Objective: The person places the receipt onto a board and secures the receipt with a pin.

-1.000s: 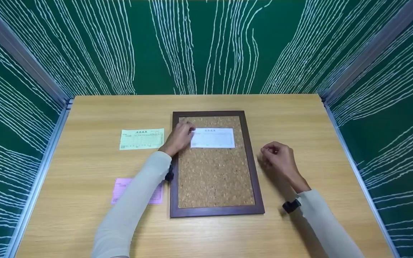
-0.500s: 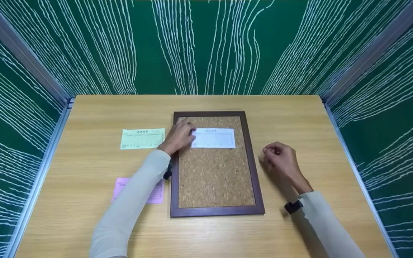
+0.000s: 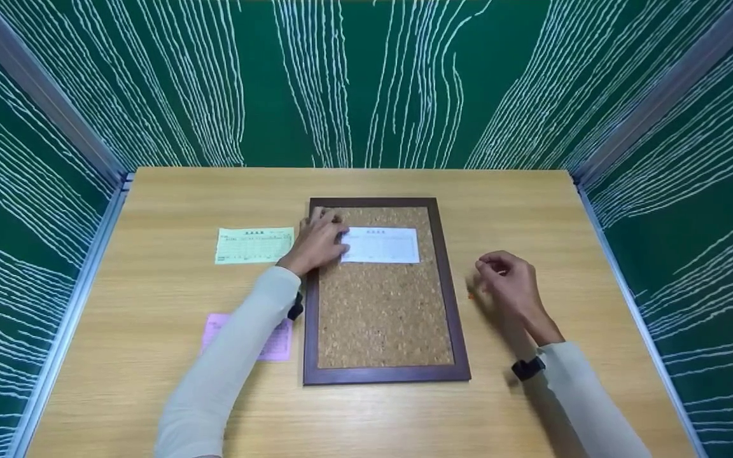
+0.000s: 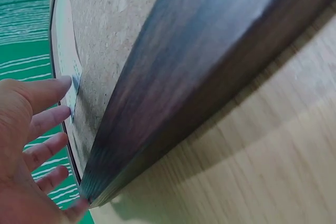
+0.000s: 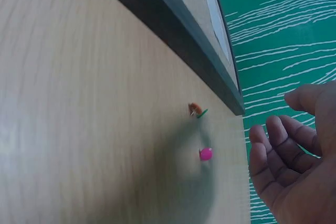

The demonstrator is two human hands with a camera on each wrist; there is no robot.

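Head view: mid-frame, the loose left hand touches the white paper on the corkboard; right hand, loosely curled, looks empty. Holding paper flat seems the step; next may need pinching the pink pin.

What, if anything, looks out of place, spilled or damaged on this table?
Nothing looks spilled or damaged; the white slip lies nearly straight on the corkboard. The only slight oddity: what look like a pink tack and an orange tack lie loose on the table near the right hand, perhaps deliberately.
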